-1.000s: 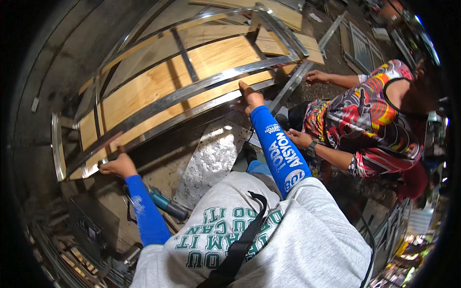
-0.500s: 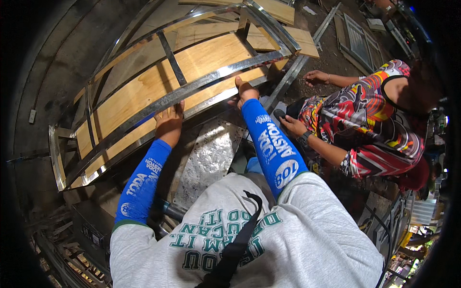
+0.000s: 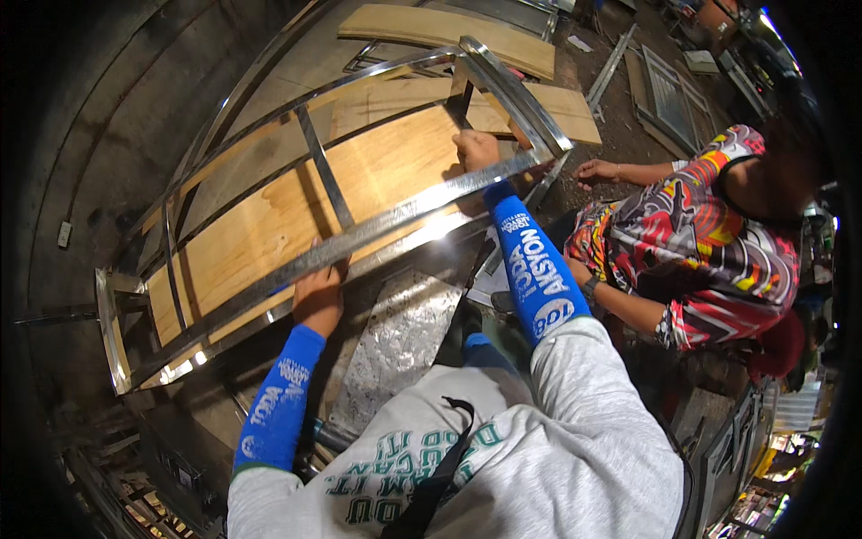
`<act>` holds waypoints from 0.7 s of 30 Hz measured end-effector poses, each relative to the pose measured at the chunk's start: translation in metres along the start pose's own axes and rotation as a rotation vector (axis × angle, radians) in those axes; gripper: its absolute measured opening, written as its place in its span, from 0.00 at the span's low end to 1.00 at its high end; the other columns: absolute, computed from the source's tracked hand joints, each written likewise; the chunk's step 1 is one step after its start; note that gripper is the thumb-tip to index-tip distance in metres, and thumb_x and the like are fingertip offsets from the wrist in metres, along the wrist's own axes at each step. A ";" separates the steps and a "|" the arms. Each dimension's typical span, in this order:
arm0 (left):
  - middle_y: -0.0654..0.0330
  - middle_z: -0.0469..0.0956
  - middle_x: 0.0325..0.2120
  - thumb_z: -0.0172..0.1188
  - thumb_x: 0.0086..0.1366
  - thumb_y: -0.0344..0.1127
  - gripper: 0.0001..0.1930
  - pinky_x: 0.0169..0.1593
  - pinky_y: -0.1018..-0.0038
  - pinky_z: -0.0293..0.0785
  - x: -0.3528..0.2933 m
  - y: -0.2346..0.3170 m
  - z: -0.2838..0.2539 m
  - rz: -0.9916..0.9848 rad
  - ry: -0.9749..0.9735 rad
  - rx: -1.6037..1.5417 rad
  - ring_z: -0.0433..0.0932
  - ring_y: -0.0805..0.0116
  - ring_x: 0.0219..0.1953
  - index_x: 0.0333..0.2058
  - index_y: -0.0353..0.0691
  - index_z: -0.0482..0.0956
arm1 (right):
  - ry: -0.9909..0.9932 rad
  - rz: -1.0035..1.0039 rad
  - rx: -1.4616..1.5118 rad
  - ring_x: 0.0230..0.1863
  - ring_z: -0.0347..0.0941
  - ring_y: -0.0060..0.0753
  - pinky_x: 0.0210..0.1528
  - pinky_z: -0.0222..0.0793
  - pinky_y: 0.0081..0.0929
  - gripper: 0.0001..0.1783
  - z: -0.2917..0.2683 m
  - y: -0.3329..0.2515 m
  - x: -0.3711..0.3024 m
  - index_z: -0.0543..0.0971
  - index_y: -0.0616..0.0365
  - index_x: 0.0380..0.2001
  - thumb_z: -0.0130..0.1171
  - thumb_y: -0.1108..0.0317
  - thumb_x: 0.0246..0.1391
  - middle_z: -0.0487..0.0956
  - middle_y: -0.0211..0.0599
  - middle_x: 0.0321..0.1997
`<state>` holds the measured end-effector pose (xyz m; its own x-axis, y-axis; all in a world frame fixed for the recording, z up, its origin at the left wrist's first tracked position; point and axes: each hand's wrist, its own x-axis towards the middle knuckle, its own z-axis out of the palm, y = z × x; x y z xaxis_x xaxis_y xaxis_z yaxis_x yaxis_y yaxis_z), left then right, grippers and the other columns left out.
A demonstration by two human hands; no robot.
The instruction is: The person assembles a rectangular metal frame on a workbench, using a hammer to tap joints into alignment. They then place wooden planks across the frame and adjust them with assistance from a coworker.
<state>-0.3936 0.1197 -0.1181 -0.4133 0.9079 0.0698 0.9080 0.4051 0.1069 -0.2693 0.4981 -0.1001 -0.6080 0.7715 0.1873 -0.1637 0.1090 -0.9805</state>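
Observation:
A long shiny metal frame [image 3: 314, 166] with a plywood panel [image 3: 242, 220] inside it lies slanted before me. My left hand [image 3: 319, 295] is closed round its near rail, fingertips curled in toward the panel. My right hand [image 3: 476, 150] is a closed fist near the frame's right end, just beyond the near upper rail, which crosses in front of the wrist. What this fist grips, if anything, is hidden. Blue printed sleeves cover both my forearms.
To my right, a person [image 3: 682, 242] in a multicoloured patterned shirt crouches close to the frame. Plywood boards [image 3: 449, 36] lie beyond it. A scuffed metal sheet [image 3: 400, 346] is below my hands. Metal window frames [image 3: 669, 81] lie at the far right.
My right hand has left its thumb-over hold on the near rail and moved further up and right, as a fist. The frame has shifted toward me. The co-worker's near hand has drawn back.

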 end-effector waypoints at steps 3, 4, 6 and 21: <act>0.50 0.72 0.63 0.55 0.64 0.27 0.25 0.73 0.47 0.54 -0.002 -0.001 0.016 0.071 0.129 0.141 0.58 0.50 0.73 0.61 0.48 0.76 | 0.170 0.044 0.184 0.18 0.60 0.21 0.22 0.54 0.28 0.15 -0.003 0.022 -0.007 0.72 0.58 0.17 0.58 0.68 0.56 0.64 0.23 0.15; 0.50 0.72 0.62 0.55 0.64 0.28 0.24 0.73 0.48 0.55 -0.008 -0.001 0.019 0.080 0.138 0.150 0.58 0.51 0.73 0.60 0.47 0.77 | 0.267 0.051 0.200 0.18 0.61 0.21 0.21 0.54 0.28 0.14 -0.003 0.034 -0.015 0.72 0.57 0.17 0.57 0.68 0.56 0.65 0.23 0.15; 0.52 0.73 0.61 0.55 0.64 0.30 0.22 0.73 0.48 0.55 -0.013 -0.004 0.025 0.084 0.178 0.172 0.59 0.53 0.73 0.58 0.46 0.78 | 0.214 0.086 0.225 0.18 0.63 0.23 0.21 0.57 0.29 0.13 0.009 0.015 -0.017 0.73 0.57 0.18 0.57 0.68 0.56 0.66 0.22 0.15; 0.53 0.75 0.59 0.55 0.66 0.37 0.17 0.73 0.49 0.53 -0.004 -0.004 0.031 0.093 0.177 0.211 0.59 0.54 0.73 0.53 0.45 0.81 | 0.134 0.178 0.573 0.11 0.51 0.19 0.15 0.44 0.24 0.20 0.000 0.033 0.003 0.61 0.48 0.16 0.55 0.67 0.59 0.57 0.22 0.13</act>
<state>-0.3933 0.1181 -0.1491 -0.3168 0.9167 0.2435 0.9289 0.3517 -0.1157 -0.2761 0.5040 -0.1319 -0.5677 0.8229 -0.0218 -0.4828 -0.3543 -0.8008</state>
